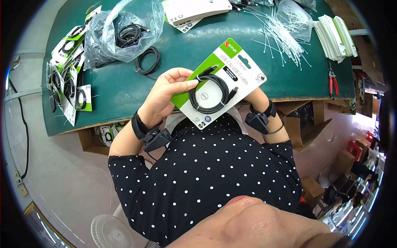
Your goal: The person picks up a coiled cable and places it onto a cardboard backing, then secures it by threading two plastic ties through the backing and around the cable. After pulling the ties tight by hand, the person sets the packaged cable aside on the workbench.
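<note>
My left hand (167,89) is closed on the left edge of a white and green display card (245,76), its thumb on the front beside the cable. A coiled black cable (226,87) with a metal-tipped plug at each end lies against the card, held by pale cable ties. The card is tilted over the table's near edge, with its hang slot toward the upper right. Behind its right side is my right hand (252,96); the card hides its fingers, so I cannot tell their grip.
On the green table (198,49), several carded cables (68,78) pile up at left. A clear bag (99,41) of black cables and a loose coil (147,62) stand beside them. Far off lie blank-backed cards (194,10); at right, white cable ties (285,37), stacked cards (333,39) and red-handled cutters (333,84).
</note>
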The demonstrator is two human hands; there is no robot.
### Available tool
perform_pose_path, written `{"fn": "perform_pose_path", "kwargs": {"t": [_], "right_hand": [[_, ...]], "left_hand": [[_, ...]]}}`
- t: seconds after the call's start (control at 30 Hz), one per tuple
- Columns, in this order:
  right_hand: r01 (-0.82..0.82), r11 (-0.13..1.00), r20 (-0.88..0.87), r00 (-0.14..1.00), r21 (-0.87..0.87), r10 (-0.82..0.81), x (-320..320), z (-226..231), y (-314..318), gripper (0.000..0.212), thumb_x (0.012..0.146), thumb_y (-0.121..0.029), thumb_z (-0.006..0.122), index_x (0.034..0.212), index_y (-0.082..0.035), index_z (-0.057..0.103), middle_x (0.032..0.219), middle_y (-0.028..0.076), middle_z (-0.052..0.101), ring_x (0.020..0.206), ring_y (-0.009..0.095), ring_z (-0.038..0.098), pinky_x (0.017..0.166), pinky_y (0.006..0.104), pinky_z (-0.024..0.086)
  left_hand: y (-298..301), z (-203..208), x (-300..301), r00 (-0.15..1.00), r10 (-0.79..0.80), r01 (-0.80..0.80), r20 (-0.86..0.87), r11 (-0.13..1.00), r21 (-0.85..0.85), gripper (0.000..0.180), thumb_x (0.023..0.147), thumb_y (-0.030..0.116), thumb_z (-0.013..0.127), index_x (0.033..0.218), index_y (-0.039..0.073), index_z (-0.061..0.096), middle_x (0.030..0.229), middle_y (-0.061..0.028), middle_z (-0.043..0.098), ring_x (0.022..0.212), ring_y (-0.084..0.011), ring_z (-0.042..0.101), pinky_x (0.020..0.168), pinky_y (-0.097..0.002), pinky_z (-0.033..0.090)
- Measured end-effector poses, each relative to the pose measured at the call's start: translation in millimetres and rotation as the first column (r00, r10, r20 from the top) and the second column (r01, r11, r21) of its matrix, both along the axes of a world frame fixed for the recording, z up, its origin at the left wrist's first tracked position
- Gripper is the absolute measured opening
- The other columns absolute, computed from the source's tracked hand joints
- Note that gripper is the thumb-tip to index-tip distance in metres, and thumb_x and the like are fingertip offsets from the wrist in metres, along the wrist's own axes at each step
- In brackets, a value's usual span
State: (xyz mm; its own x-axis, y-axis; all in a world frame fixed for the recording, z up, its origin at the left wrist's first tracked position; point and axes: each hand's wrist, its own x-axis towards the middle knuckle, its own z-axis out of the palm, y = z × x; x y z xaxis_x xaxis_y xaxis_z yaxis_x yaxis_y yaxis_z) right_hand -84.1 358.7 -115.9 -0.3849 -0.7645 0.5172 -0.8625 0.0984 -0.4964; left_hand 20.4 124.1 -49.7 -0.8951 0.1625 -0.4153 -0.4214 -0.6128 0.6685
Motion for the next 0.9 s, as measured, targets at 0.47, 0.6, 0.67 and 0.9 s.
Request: {"fn": "perform_pose_path", "kwargs": {"t": [0.47, 0.6, 0.67, 0.9], "right_hand": [[0.107, 0.992, 0.595, 0.802, -0.063, -0.049, 10, 19, -26, 0.037, 0.076, -0.011, 0.073, 0.111, -0.005, 0.062, 0.104, 0.009, 0.065, 0.095, 0.021, 0.062, 0.079, 0.0312, 0.05], [0.179, 0.983, 0.631, 0.768, -0.046, -0.11, -2, 13, -25, 0.031, 0.078, -0.01, 0.072, 0.107, -0.003, 0.064, 0.101, 0.008, 0.065, 0.091, 0.02, 0.062, 0.077, 0.0308, 0.05], [0.246, 0.969, 0.765, 0.625, -0.003, -0.156, -13, 6, -20, 0.029, 0.079, -0.009, 0.071, 0.106, -0.003, 0.064, 0.105, 0.008, 0.064, 0.09, 0.019, 0.061, 0.077, 0.0309, 0.049], [0.406, 0.905, 0.042, 0.914, -0.128, -0.404, -7, 47, -51, 0.02, 0.075, -0.012, 0.073, 0.093, -0.004, 0.067, 0.086, 0.007, 0.061, 0.076, 0.021, 0.057, 0.069, 0.0324, 0.046]], "left_hand": [[-1, -12, -3, 0.989, 0.091, -0.1, 0.118, 0.992, 0.07, 0.022, 0.083, 0.002, 0.068, 0.103, 0.001, 0.06, 0.096, -0.0094, 0.067, 0.086, -0.0151, 0.065, 0.078, -0.0279, 0.053], [-1, -16, -3, 0.976, 0.205, -0.206, 0.073, 0.978, 0.011, 0.022, 0.083, 0.003, 0.068, 0.104, 0.001, 0.059, 0.097, -0.009, 0.066, 0.087, -0.0149, 0.064, 0.079, -0.0274, 0.052], [0, -17, -2, 0.967, 0.25, -0.25, 0.046, 0.968, -0.018, 0.023, 0.083, 0.003, 0.068, 0.104, 0.001, 0.059, 0.097, -0.0089, 0.066, 0.088, -0.0149, 0.064, 0.079, -0.0273, 0.052], [10, -45, 1, 0.895, 0.447, -0.446, -0.019, 0.888, -0.11, 0.025, 0.083, 0.003, 0.068, 0.106, -0.001, 0.058, 0.099, -0.009, 0.065, 0.088, -0.0137, 0.063, 0.079, -0.0262, 0.051]]}}
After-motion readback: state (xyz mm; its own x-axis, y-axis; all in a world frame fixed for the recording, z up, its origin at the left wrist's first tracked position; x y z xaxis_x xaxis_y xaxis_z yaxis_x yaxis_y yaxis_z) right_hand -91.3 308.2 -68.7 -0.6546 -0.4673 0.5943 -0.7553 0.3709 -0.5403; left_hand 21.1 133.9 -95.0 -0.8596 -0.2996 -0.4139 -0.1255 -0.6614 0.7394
